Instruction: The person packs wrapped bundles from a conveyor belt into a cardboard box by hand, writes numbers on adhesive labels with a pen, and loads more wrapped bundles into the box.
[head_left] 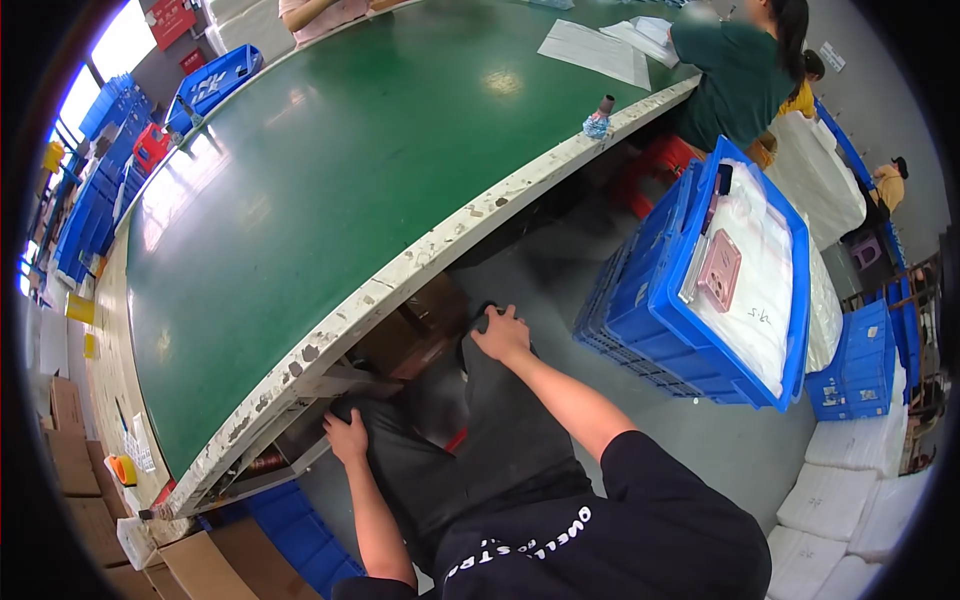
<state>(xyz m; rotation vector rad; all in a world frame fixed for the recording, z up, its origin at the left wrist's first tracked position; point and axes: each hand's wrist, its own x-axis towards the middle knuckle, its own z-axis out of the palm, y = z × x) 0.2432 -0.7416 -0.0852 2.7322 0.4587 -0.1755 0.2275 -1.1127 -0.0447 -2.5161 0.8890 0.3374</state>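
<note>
My left hand (347, 437) rests on the left knee of my dark trousers (400, 470), its fingers spread over the cloth. On the right knee lies my right hand (502, 337), fingers apart and slightly bent over the dark fabric. Neither hand shows an object in it. Both are below the pale, chipped edge of the green-topped table (330, 200). Under that table, near my knees, stands a brown cardboard box (410, 325).
To my right, a blue crate (650, 300) holds white packages and a pink phone (720, 270). A small wrapped bottle-like object (598, 118) stands on the table edge. A co-worker in green (740, 80) sits beyond. White bundles (830, 500) are stacked lower right; cardboard boxes (200, 565) lie lower left.
</note>
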